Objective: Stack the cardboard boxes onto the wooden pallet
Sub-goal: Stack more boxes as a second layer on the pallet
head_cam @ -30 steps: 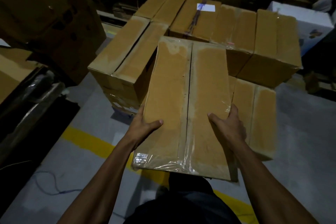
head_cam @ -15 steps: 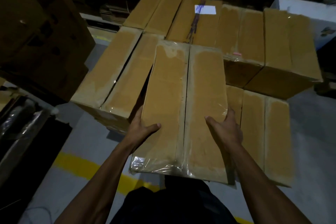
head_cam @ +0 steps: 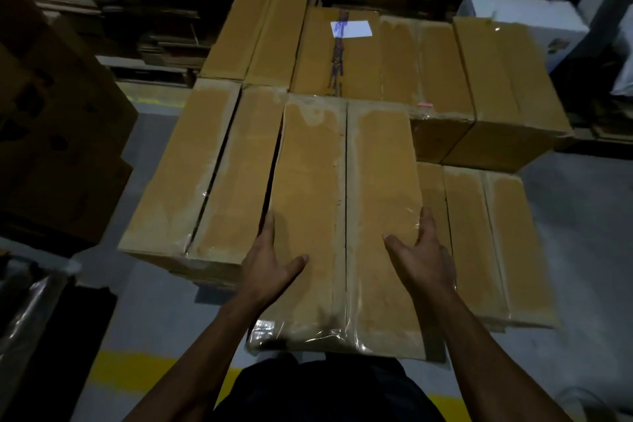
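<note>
Hands gripping taped cardboard box (head_cam: 346, 216) over the stack.
Left hand (head_cam: 270, 267) and right hand (head_cam: 424, 264) clasp its side edges, thumbs on top, beside neighbouring boxes (head_cam: 212, 175).

The wooden pallet cannot be seen beneath the stacked boxes (head_cam: 219, 161). On the held box (head_cam: 346, 216), the left hand (head_cam: 270, 267) and right hand (head_cam: 424, 260) show thumbs on top, while their fingers pass down the side walls out of sight. The box's near underside is hidden, and the white label (head_cam: 351, 29) on a far box is too blurred to read.
</note>
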{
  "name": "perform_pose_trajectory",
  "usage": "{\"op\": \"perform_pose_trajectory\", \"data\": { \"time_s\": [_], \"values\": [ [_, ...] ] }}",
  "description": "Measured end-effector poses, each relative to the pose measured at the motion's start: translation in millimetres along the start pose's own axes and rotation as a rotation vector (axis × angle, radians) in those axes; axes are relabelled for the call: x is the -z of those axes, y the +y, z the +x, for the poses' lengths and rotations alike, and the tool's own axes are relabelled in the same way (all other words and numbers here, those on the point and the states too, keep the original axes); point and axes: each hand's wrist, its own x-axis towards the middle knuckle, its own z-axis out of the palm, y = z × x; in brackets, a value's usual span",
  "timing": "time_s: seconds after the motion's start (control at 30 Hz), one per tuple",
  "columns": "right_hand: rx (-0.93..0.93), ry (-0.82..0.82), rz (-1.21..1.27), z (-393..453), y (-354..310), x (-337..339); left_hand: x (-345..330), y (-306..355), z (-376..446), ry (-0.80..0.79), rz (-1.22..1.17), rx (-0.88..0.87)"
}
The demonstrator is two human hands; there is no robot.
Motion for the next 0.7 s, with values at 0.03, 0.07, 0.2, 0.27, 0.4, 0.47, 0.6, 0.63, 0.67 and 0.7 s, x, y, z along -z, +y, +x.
{"op": "perform_pose_trajectory", "data": {
  "time_s": [0.03,0.07,0.2,0.27,0.4,0.47,0.6,0.63,0.67,0.7],
  "values": [
    [0.002,0.021,0.001,-9,2,-4,3,-4,-2,-0.003,0.041,-0.027],
    [0.010,0.040,0.004,-17,4,-8,5,-8,-4,-0.008,0.079,-0.044],
    [-0.005,0.093,0.017,-47,11,-24,13,-24,-15,-0.065,0.181,-0.063],
    [-0.021,0.112,0.018,-56,10,-26,16,-27,-20,-0.081,0.206,-0.066],
    [-0.021,0.158,0.016,-69,4,-25,21,-28,-25,-0.079,0.257,-0.093],
    [-0.039,0.164,0.021,-72,3,-28,23,-28,-25,-0.070,0.282,-0.114],
    [-0.044,0.150,0.035,-64,1,-39,23,-34,-16,-0.066,0.288,-0.105],
    [-0.037,0.146,0.035,-58,0,-41,22,-36,-12,-0.061,0.282,-0.097],
    [-0.033,0.137,0.037,-52,-2,-43,21,-38,-6,-0.054,0.275,-0.093],
    [-0.028,0.127,0.042,-44,-6,-45,19,-39,1,-0.042,0.271,-0.093]
  ]
}}
